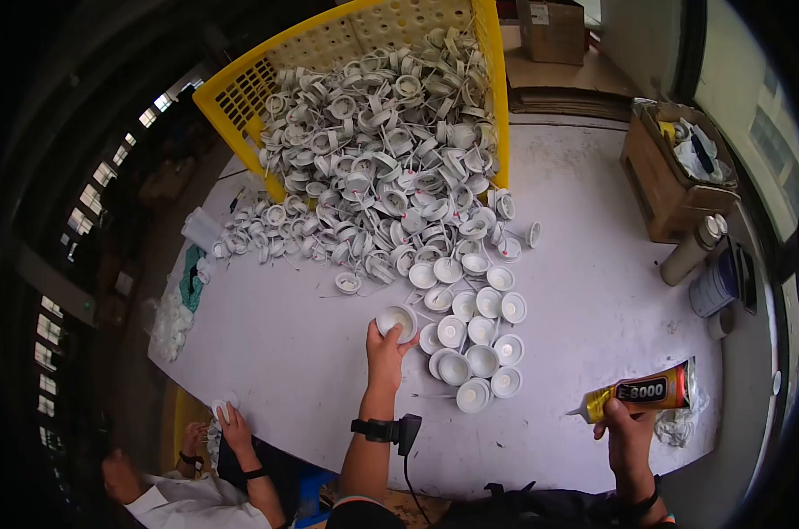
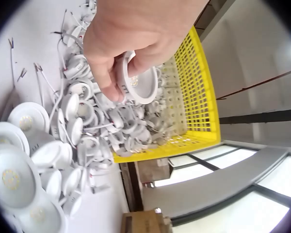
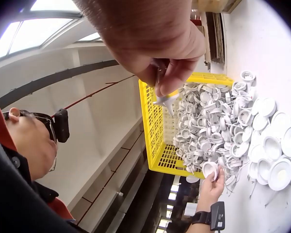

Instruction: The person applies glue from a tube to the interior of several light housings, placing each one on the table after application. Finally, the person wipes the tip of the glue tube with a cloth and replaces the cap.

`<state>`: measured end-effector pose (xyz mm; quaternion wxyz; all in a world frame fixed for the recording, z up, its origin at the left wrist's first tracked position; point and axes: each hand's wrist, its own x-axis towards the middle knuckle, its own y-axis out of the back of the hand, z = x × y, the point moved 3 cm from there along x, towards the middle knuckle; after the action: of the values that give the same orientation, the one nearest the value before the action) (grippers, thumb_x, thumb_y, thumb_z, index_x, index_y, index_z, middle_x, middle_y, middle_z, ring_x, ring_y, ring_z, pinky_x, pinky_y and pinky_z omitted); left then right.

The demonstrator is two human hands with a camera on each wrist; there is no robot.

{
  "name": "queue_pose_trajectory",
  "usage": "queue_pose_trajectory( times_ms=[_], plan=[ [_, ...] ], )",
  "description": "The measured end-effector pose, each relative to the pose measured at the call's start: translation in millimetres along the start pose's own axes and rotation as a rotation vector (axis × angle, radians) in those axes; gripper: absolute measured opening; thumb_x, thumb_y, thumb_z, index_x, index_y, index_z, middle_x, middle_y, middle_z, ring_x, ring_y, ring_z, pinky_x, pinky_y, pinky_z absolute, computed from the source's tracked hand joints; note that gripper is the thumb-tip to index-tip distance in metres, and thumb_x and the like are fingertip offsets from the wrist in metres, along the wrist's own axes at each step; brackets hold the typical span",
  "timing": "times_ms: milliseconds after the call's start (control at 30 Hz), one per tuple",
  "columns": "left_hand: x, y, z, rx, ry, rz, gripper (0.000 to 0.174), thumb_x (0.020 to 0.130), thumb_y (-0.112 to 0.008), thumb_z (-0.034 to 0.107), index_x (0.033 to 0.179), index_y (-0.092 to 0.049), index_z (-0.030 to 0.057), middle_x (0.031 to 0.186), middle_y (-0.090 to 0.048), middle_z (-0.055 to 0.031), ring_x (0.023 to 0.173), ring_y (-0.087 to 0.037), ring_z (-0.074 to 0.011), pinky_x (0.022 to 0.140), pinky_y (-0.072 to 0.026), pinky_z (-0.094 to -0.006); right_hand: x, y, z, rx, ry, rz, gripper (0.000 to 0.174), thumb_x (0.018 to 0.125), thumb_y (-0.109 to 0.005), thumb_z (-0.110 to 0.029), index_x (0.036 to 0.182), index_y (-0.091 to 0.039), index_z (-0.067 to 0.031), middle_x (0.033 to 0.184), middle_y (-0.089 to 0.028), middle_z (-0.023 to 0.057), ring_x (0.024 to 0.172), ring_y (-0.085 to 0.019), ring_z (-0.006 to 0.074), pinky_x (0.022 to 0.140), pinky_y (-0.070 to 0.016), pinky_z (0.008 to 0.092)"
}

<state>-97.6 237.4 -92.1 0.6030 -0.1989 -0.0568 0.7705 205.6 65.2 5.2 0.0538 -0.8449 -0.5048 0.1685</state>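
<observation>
My left hand (image 1: 384, 360) pinches a white round LED downlight housing (image 1: 397, 323) by its rim, thumb inside the cup; in the left wrist view a small LED disc (image 2: 134, 81) shows at its bottom. To the right, my right hand (image 1: 627, 434) grips a yellow and black glue tube (image 1: 642, 393) marked 8000, its nozzle (image 1: 578, 412) pointing left. Beside the left hand stands a cluster of downlights (image 1: 482, 360), cups facing up, some overlapping. In the right wrist view the nozzle (image 3: 166, 101) sticks out below the right fingers.
A yellow crate (image 1: 503, 106) lies tipped, spilling a heap of wired downlights (image 1: 391, 167) onto the white table (image 1: 593, 264). Along the right stand a cardboard box (image 1: 673, 176), a spray can (image 1: 690, 251) and a tin (image 1: 713, 286). Another person (image 1: 197, 494) works at lower left.
</observation>
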Motion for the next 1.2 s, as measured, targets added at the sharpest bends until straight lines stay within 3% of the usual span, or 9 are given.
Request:
queue_pose_trajectory(
  times_ms=[167, 333, 400, 533, 633, 700, 833, 967, 1200],
  plan=[
    [-73.7, -1.4, -1.4, 0.013, 0.127, -0.052, 0.044, 0.072, -0.046, -0.001, 0.114, -0.030, 0.0014, 0.098, -0.045, -0.0123, 0.087, -0.047, -0.0188, 0.067, -0.0427, -0.0299, -19.0, 5.1, -8.6, 0.062, 0.050, -0.035, 0.027, 0.069, -0.059, -0.009, 0.089, -0.043, 0.0017, 0.069, -0.050, 0.0099, 0.045, -0.049, 0.0149, 0.038, -0.0412, 0.0235],
    [-130.0, 18.1, -28.6, -0.279, 0.421, -0.047, 0.037, 0.070, -0.049, 0.000, 0.105, -0.038, 0.0015, 0.100, -0.046, -0.0098, 0.093, -0.046, -0.0205, 0.078, -0.0386, -0.0367, -37.1, 5.1, -16.9, 0.093, 0.037, -0.082, 0.025, 0.070, -0.058, -0.006, 0.089, -0.043, 0.0018, 0.071, -0.051, 0.0106, 0.046, -0.051, 0.0155, 0.039, -0.0429, 0.0238],
    [-149.7, 16.5, -39.5, -0.650, 0.487, 0.029, 0.030, 0.068, -0.049, 0.000, 0.098, -0.043, 0.0031, 0.094, -0.047, -0.0086, 0.087, -0.045, -0.0216, 0.075, -0.0393, -0.0375, -41.9, 5.9, -18.8, 0.100, 0.041, -0.083, 0.026, 0.069, -0.058, -0.005, 0.089, -0.043, 0.0017, 0.072, -0.051, 0.0107, 0.046, -0.051, 0.0157, 0.040, -0.0433, 0.0240],
    [-182.0, -3.8, -33.2, -0.595, 0.506, 0.130, 0.026, 0.068, -0.046, -0.001, 0.094, -0.045, 0.0026, 0.092, -0.050, -0.0110, 0.087, -0.050, -0.0240, 0.079, -0.0397, -0.0389, -48.0, 3.2, -25.6, 0.105, 0.044, -0.142, 0.024, 0.069, -0.058, -0.003, 0.088, -0.042, 0.0014, 0.073, -0.051, 0.0113, 0.048, -0.052, 0.0164, 0.041, -0.0442, 0.0243],
    [-196.3, -23.4, -29.5, -0.725, 0.609, 0.025, 0.030, 0.068, -0.043, -0.001, 0.097, -0.044, 0.0024, 0.098, -0.048, -0.0108, 0.090, -0.048, -0.0242, 0.080, -0.0394, -0.0392, -52.9, 2.0, -29.2, 0.109, 0.062, -0.201, 0.023, 0.070, -0.057, -0.002, 0.088, -0.043, 0.0015, 0.073, -0.051, 0.0108, 0.051, -0.053, 0.0154, 0.043, -0.0448, 0.0233],
    [-206.0, -38.2, -23.5, -0.560, 0.662, -0.066, 0.038, 0.069, -0.043, 0.002, 0.107, -0.041, 0.0011, 0.094, -0.047, -0.0096, 0.089, -0.047, -0.0221, 0.080, -0.0400, -0.0365, -57.4, 0.5, -32.6, 0.102, 0.067, -0.239, 0.022, 0.071, -0.056, -0.002, 0.088, -0.043, 0.0015, 0.074, -0.051, 0.0109, 0.052, -0.053, 0.0148, 0.044, -0.0450, 0.0229],
    [-219.4, -58.8, -14.3, -0.394, 0.694, -0.312, 0.044, 0.072, -0.041, 0.008, 0.115, -0.034, 0.0008, 0.110, -0.041, -0.0107, 0.101, -0.042, -0.0243, 0.082, -0.0391, -0.0385, -62.2, -3.2, -32.6, 0.083, 0.026, -0.322, 0.023, 0.072, -0.056, -0.001, 0.090, -0.043, 0.0014, 0.075, -0.053, 0.0120, 0.053, -0.053, 0.0133, 0.046, -0.0457, 0.0224],
    [-231.9, -83.6, 3.3, -0.696, 0.776, -0.667, 0.047, 0.078, -0.038, 0.018, 0.122, -0.026, 0.0030, 0.120, -0.034, -0.0143, 0.109, -0.037, -0.0290, 0.088, -0.0343, -0.0448, -63.0, -10.0, -37.5, 0.063, 0.047, -0.354, 0.022, 0.072, -0.056, -0.002, 0.089, -0.043, 0.0017, 0.080, -0.055, 0.0149, 0.054, -0.053, 0.0122, 0.047, -0.0457, 0.0217],
    [-235.1, -91.5, 6.2, -0.724, 0.787, -0.772, 0.050, 0.086, -0.026, 0.035, 0.128, -0.015, 0.0098, 0.123, -0.032, -0.0107, 0.112, -0.035, -0.0248, 0.088, -0.0324, -0.0413, -61.7, -18.4, -43.2, -0.044, 0.153, -0.351, 0.027, 0.070, -0.059, -0.005, 0.089, -0.041, 0.0001, 0.083, -0.054, 0.0187, 0.056, -0.055, 0.0147, 0.048, -0.0465, 0.0228]
  ],
)
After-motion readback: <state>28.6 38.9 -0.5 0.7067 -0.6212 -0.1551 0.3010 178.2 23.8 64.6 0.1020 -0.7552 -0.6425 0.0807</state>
